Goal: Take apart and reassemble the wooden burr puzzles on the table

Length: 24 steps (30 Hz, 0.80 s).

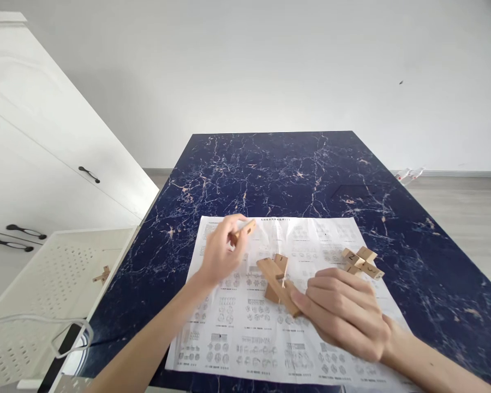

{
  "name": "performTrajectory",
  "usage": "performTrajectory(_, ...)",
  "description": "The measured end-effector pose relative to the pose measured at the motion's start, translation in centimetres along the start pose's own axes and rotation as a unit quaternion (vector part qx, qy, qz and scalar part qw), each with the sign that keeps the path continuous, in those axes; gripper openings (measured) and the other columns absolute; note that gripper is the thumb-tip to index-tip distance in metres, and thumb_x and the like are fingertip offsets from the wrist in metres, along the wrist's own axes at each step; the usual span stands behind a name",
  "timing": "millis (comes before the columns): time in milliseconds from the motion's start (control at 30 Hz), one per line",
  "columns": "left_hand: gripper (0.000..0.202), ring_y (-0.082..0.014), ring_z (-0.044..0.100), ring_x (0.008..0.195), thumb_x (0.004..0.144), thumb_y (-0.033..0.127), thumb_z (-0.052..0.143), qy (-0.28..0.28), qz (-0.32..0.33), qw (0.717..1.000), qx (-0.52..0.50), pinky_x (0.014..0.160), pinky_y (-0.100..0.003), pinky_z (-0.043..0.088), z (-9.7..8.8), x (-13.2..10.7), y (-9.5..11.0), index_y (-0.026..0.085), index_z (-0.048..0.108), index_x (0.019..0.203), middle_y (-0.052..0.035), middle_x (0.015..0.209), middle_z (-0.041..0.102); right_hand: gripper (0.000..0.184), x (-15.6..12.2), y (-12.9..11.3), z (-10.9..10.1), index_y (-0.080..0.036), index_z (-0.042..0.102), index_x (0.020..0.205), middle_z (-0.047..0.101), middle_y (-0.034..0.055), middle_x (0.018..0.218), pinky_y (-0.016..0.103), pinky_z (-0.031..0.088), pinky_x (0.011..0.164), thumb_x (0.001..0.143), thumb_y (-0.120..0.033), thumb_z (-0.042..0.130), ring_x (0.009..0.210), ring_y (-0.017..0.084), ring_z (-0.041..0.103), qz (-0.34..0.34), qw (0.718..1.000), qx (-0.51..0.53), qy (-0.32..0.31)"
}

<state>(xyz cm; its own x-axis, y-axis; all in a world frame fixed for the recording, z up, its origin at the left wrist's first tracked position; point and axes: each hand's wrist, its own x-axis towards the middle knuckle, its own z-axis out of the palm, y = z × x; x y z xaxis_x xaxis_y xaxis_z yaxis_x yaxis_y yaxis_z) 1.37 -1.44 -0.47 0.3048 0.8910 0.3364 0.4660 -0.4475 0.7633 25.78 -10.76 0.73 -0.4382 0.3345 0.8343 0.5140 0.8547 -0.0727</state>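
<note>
My left hand [223, 248] is closed around a short notched wooden puzzle piece [249, 227], lifted above the upper left of a printed instruction sheet [182, 349]. My right hand [343, 311] has curled fingers and grips the near end of a long wooden puzzle piece [272, 275]. That piece crosses over a second wooden piece [281, 262] marked "1", whose lower part shows beneath it. Between the two, a gap can be seen close to my right fingertips. The right thumb is mostly hidden.
Interlocked wooden pieces [362, 261] with black numerals lie beyond my right hand, at the sheet's right edge. The dark blue marbled table [265, 174] stretches to a pale wall. At left are a white cabinet [65, 136], a perforated chair [45, 273] bearing a small wooden cross [102, 274], and a white cable [36, 316].
</note>
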Motion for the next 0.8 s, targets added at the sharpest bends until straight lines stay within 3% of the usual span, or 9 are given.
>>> performTrajectory(67, 0.027, -0.0153, 0.056, 0.068, 0.108, 0.033, 0.053, 0.031, -0.027, 0.999, -0.01, 0.064, -0.026, 0.043, -0.8, 0.4, 0.0, 0.023, 0.06, 0.132, 0.0041, 0.073, 0.057, 0.022, 0.1, -0.3, 0.0, -0.016, 0.075, 0.112, 0.075, 0.0029, 0.08, 0.034, 0.057, 0.057, 0.095, -0.002, 0.071, 0.071, 0.019, 0.071, 0.013, 1.0, 0.025, 0.014)
performTrajectory(167, 0.028, -0.0173, 0.057, 0.073, 0.109, 0.036, 0.053, 0.027, -0.061, 0.997, -0.047, 0.066, -0.027, 0.042, -1.2, 0.7, 0.2, 0.023, 0.058, 0.133, 0.0037, 0.073, 0.054, 0.018, 0.1, 0.1, 0.3, -0.018, 0.068, 0.114, 0.074, 0.0036, 0.082, 0.033, 0.057, 0.059, 0.103, -0.006, 0.062, 0.069, 0.018, 0.067, 0.136, 0.987, 0.079, 0.01)
performTrajectory(300, 0.027, -0.0159, 0.044, 0.065, 0.112, 0.045, 0.049, -0.031, -0.086, 0.991, -0.097, 0.059, -0.028, 0.032, -0.9, 0.5, 0.3, 0.024, 0.06, 0.123, 0.0048, 0.071, 0.042, 0.019, -0.5, 1.5, 1.1, -0.022, 0.06, 0.096, 0.066, -0.0001, 0.076, 0.03, 0.052, 0.059, 0.113, -0.022, 0.051, 0.064, 0.015, 0.061, 0.362, 0.925, 0.12, -0.01)
performTrajectory(400, 0.03, -0.0148, 0.036, 0.06, 0.113, 0.048, 0.046, -0.069, -0.08, 0.989, -0.105, 0.057, -0.028, 0.029, -1.1, 0.5, 0.3, 0.024, 0.063, 0.113, 0.0049, 0.07, 0.037, 0.035, -1.2, 2.2, 1.6, -0.024, 0.053, 0.084, 0.05, -0.0051, 0.062, 0.027, 0.039, 0.047, 0.115, -0.036, 0.046, 0.052, 0.013, 0.045, 0.462, 0.876, 0.127, -0.051)
performTrajectory(500, 0.034, -0.0131, 0.03, 0.054, 0.113, 0.05, 0.044, -0.128, -0.073, 0.983, -0.11, 0.053, -0.028, 0.025, -1.6, 0.6, 0.3, 0.023, 0.064, 0.107, 0.0056, 0.067, 0.036, 0.04, -1.8, 2.4, 2.0, -0.025, 0.047, 0.077, 0.043, -0.0071, 0.055, 0.027, 0.033, 0.045, 0.114, -0.04, 0.046, 0.046, 0.012, 0.038, 0.482, 0.86, 0.131, -0.108)
performTrajectory(700, 0.028, -0.01, 0.029, 0.048, 0.111, 0.044, 0.051, -0.25, -0.058, 0.96, -0.115, 0.049, -0.026, 0.022, -1.6, 0.6, -0.1, 0.021, 0.063, 0.099, 0.0084, 0.057, 0.039, 0.037, -2.6, 2.4, 2.6, -0.025, 0.046, 0.073, 0.055, -0.0043, 0.052, 0.029, 0.032, 0.045, 0.108, -0.034, 0.05, 0.041, 0.013, 0.047, 0.429, 0.888, 0.02, -0.163)
performTrajectory(800, 0.025, -0.0098, 0.03, 0.046, 0.111, 0.041, 0.053, -0.268, -0.025, 0.961, -0.064, 0.05, -0.026, 0.026, -1.4, 0.5, -0.4, 0.021, 0.065, 0.102, 0.0099, 0.054, 0.038, 0.033, -2.7, 2.3, 2.8, -0.025, 0.052, 0.078, 0.058, -0.004, 0.052, 0.029, 0.03, 0.046, 0.108, -0.037, 0.05, 0.039, 0.014, 0.05, 0.433, 0.882, -0.018, -0.185)
